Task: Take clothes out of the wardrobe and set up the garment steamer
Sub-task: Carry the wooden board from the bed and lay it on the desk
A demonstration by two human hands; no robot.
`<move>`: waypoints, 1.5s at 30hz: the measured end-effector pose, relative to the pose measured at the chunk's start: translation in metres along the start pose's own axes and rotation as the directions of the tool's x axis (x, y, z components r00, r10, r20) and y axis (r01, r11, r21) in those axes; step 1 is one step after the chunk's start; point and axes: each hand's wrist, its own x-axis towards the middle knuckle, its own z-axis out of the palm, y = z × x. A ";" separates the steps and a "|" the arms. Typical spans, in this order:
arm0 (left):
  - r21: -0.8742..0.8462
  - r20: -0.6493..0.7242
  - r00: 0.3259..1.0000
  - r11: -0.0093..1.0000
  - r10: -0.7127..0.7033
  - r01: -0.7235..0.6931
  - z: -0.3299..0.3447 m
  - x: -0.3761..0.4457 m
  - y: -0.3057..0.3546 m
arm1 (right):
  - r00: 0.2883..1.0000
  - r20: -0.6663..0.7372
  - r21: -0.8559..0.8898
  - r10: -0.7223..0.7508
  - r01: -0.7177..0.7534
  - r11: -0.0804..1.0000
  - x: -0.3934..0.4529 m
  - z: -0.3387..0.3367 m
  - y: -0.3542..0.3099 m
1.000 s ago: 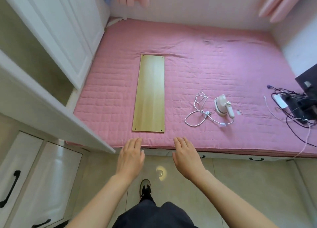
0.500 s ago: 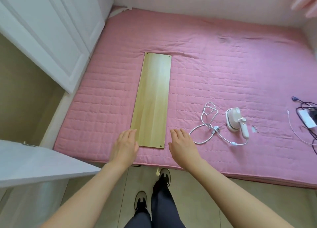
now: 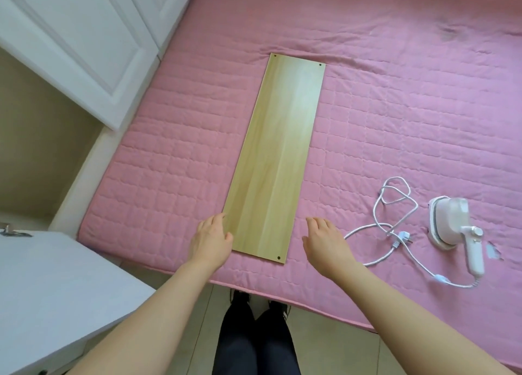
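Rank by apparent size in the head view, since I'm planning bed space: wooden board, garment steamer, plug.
1. wooden board, by far the largest.
2. garment steamer.
3. plug, the smallest.
All lie on the pink mattress.

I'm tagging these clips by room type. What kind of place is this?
Most likely a home bedroom: a pink quilted mattress fills most of the view, white wardrobe doors stand along its left side, and a handheld garment steamer lies on the bedding.

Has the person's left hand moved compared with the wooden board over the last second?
Yes. The left hand was short of the bed's edge, near the floor; now it has reached forward and lies against the near left corner of the wooden board on the pink mattress.
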 end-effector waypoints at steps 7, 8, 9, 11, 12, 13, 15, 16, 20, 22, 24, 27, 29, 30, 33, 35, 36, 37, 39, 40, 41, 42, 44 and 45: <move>-0.053 0.082 0.993 0.994 -0.088 0.093 0.053 0.072 -0.026 | 0.951 0.180 0.429 0.251 -0.305 0.850 0.071 0.041 -0.004; -0.064 0.095 0.991 0.993 -0.094 0.101 0.060 0.082 -0.029 | 0.933 0.213 0.492 0.289 -0.358 0.793 0.082 0.047 -0.005; -0.072 0.100 0.990 0.991 -0.101 0.109 0.066 0.093 -0.032 | 0.915 0.252 0.539 0.314 -0.402 0.740 0.094 0.052 -0.006; -0.088 0.104 0.986 0.987 -0.129 0.138 0.075 0.113 -0.037 | 0.894 0.307 0.584 0.326 -0.447 0.677 0.112 0.058 -0.007; -0.095 0.104 0.984 0.984 -0.142 0.152 0.078 0.121 -0.038 | 0.889 0.311 0.597 0.335 -0.457 0.659 0.120 0.060 -0.007; -0.100 0.105 0.983 0.982 -0.150 0.160 0.082 0.129 -0.040 | 0.885 0.308 0.616 0.350 -0.465 0.636 0.128 0.063 -0.006; -0.103 0.113 0.982 0.981 -0.152 0.163 0.090 0.142 -0.043 | 0.878 0.296 0.645 0.377 -0.475 0.599 0.142 0.068 -0.003; -0.104 0.118 0.981 0.981 -0.152 0.165 0.093 0.148 -0.045 | 0.879 0.292 0.660 0.378 -0.471 0.586 0.147 0.071 -0.002; -0.106 0.129 0.979 0.980 -0.155 0.169 0.105 0.165 -0.049 | 0.867 0.306 0.688 0.394 -0.487 0.538 0.163 0.088 0.003; -0.140 0.108 0.981 0.974 -0.162 0.177 0.110 0.172 -0.050 | 0.860 0.306 0.684 0.409 -0.497 0.533 0.169 0.094 0.001; -0.166 0.063 0.981 0.968 -0.182 0.190 0.116 0.175 -0.050 | 0.851 0.305 0.662 0.427 -0.512 0.547 0.173 0.100 -0.001; -0.142 0.029 0.973 0.962 -0.230 0.232 0.122 0.175 -0.047 | 0.837 0.291 0.672 0.463 -0.523 0.524 0.177 0.104 -0.002; -0.145 0.033 0.961 0.950 -0.275 0.277 0.123 0.177 -0.044 | 0.824 0.303 0.689 0.479 -0.537 0.487 0.179 0.105 0.000; -0.166 0.037 0.953 0.938 -0.302 0.304 0.123 0.180 -0.043 | 0.818 0.312 0.696 0.484 -0.543 0.470 0.179 0.106 0.000; -0.231 0.058 0.935 0.907 -0.349 0.353 0.123 0.186 -0.043 | 0.815 0.316 0.702 0.487 -0.546 0.458 0.179 0.110 0.003; -0.237 0.056 0.933 0.903 -0.356 0.359 0.124 0.182 -0.044 | 0.809 0.321 0.698 0.492 -0.553 0.454 0.176 0.113 0.005; -0.230 0.051 0.933 0.905 -0.357 0.359 0.125 0.177 -0.045 | 0.804 0.326 0.693 0.497 -0.561 0.454 0.174 0.115 0.006; -0.219 0.049 0.933 0.908 -0.356 0.357 0.128 0.170 -0.046 | 0.798 0.333 0.683 0.503 -0.572 0.455 0.170 0.117 0.006; -0.204 0.047 0.935 0.913 -0.352 0.354 0.133 0.156 -0.048 | 0.789 0.349 0.667 0.505 -0.588 0.457 0.160 0.122 0.005; -0.204 0.048 0.933 0.911 -0.357 0.359 0.136 0.150 -0.050 | 0.794 0.352 0.664 0.496 -0.585 0.465 0.154 0.125 0.004; -0.205 0.050 0.929 0.907 -0.366 0.369 0.138 0.144 -0.052 | 0.799 0.350 0.658 0.489 -0.581 0.479 0.147 0.129 0.004; -0.207 0.052 0.925 0.902 -0.377 0.379 0.141 0.137 -0.054 | 0.801 0.346 0.650 0.488 -0.580 0.492 0.140 0.133 0.003; -0.209 0.062 0.916 0.892 -0.397 0.401 0.147 0.124 -0.059 | 0.796 0.349 0.631 0.494 -0.589 0.505 0.126 0.142 0.001; -0.202 0.069 0.912 0.890 -0.404 0.410 0.150 0.116 -0.061 | 0.794 0.354 0.620 0.494 -0.595 0.511 0.119 0.146 0.000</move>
